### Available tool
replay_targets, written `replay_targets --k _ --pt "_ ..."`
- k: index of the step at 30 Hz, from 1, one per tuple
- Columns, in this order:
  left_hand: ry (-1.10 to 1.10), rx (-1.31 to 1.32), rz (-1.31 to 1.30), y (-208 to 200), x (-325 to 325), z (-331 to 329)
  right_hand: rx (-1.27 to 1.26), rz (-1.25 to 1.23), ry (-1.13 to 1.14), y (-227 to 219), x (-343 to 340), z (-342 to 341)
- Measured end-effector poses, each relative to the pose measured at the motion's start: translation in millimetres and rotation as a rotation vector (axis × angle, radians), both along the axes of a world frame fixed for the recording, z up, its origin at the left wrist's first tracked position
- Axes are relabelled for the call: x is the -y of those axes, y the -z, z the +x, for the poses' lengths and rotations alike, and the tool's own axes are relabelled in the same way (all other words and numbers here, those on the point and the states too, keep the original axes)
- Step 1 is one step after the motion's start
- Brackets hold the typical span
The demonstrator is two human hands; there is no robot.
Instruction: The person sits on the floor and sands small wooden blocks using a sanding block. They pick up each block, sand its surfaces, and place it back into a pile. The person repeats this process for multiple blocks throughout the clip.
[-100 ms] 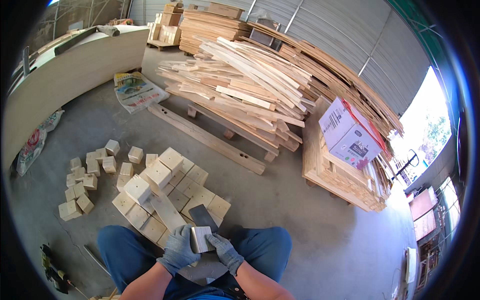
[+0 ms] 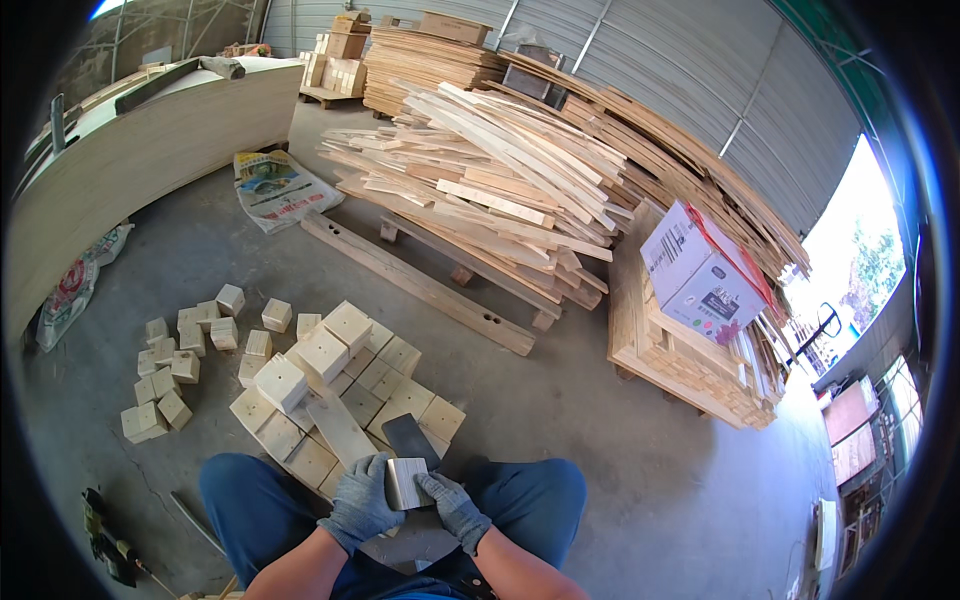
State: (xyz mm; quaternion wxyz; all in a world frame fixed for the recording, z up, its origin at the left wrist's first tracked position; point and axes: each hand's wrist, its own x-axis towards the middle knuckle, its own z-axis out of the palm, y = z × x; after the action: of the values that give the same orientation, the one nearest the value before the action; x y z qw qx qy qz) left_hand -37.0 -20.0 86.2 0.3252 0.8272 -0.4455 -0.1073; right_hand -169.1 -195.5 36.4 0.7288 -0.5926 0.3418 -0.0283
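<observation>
One wooden block [image 2: 405, 484] held between hands [image 2: 361, 501].

Downward head view (wide fisheye)

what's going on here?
Someone's gloved left hand and right hand grip one wooden block between them. Just beyond it is a dark flat piece. Ahead is a low stack of blocks with a board on it. More loose blocks lie on the floor to the left.
</observation>
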Motion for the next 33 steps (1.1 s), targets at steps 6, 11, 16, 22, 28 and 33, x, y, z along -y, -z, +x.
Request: replay_targets --k 6,11,16,22,28,33 --pt "-0.01 -0.036 0.02 -2 -7 2 0.031 0.002 -0.012 -1 -7 1" --pt "0.031 0.02 -0.088 -1 -2 -4 0.063 0.013 -0.017 4 -2 -8" --pt "0.023 0.018 -0.109 14 -1 -3 0.036 0.054 -0.053 1 -4 -4" --pt "0.027 0.077 -0.07 19 -3 -8 0.017 0.027 -0.045 -8 -6 -7" --pt "0.027 0.054 -0.061 18 -3 -8 0.06 0.034 -0.044 7 -5 -6" --pt "0.028 0.077 -0.068 24 -2 -5 0.053 -0.001 -0.043 -1 -6 -5"
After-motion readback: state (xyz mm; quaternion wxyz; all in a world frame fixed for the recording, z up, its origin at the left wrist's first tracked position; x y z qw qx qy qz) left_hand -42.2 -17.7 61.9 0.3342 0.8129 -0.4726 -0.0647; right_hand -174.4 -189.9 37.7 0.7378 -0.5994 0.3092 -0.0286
